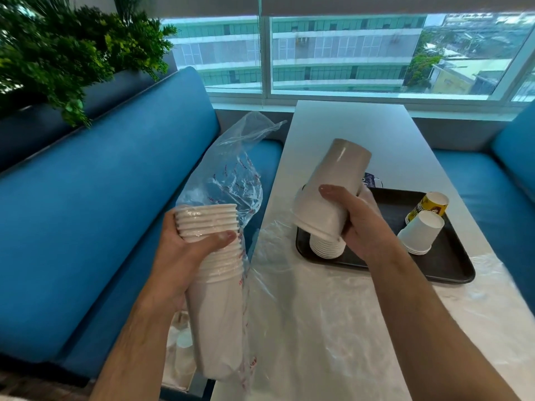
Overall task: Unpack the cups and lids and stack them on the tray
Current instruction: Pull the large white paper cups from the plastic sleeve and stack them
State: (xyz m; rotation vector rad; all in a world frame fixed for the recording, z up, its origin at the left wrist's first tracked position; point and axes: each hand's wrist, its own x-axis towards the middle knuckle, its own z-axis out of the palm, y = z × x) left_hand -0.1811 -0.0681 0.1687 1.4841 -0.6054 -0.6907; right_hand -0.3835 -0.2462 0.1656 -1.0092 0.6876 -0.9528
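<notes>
Cup stack (330, 192) within right fingers (333, 195)

white table (362, 131) | on it: black tray (451, 270), clear plastic wrap (333, 314)

cup stack in the left hand (215, 299): plain white, rims and walls alike
plastic sleeve (231, 175): clear, glossy, with rows of small red print
upturned cups in the right hand (330, 195): white walls, greyish base on top
short stack on the tray (327, 246): white, ribbed by its rims
tray (451, 270): matt black
tilted cup (421, 231): white inside and out
printed cup (431, 205): yellow with dark brown markings, white inside
table (362, 131): white
loose film on the table (333, 328): clear with white glare
bench seats (101, 212): bright blue
plant (58, 53): dark and light green leaves
window frame (266, 47): white
building outside (347, 53): teal-green glass, pale bands
</notes>
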